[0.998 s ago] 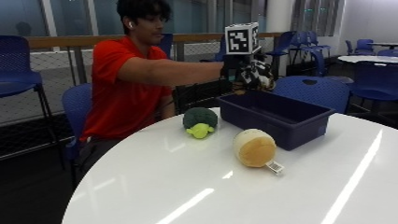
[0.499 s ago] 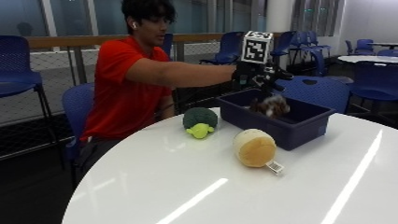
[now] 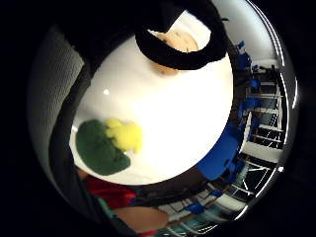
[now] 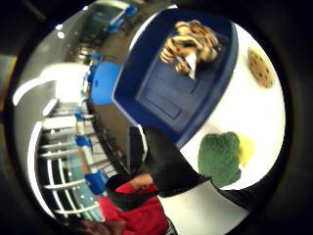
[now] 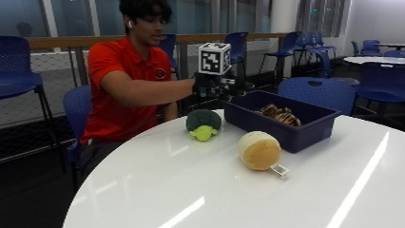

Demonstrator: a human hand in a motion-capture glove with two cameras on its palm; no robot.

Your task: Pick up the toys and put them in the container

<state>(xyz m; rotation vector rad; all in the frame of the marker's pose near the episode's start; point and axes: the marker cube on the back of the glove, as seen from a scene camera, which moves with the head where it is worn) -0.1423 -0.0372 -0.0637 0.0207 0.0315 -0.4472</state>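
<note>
We take the blue container as our landmark. Nearest to us, just in front of it on the white table, lies the round tan plush toy with its tag; it has not shifted over the last second. To the container's near left sits the green and yellow plush, likewise where it was.

Inside the container now rests the striped tiger toy, which a second ago was in the gloved right hand above the bin and half a second ago was dropping in. So one toy is delivered and two are left.

Behind the container's left end, the right hand has pulled back from over the bin and hangs above the green plush. It carries nothing we can see, but how far its fingers are spread we cannot tell. We judge the green plush the likely next pick.
</note>
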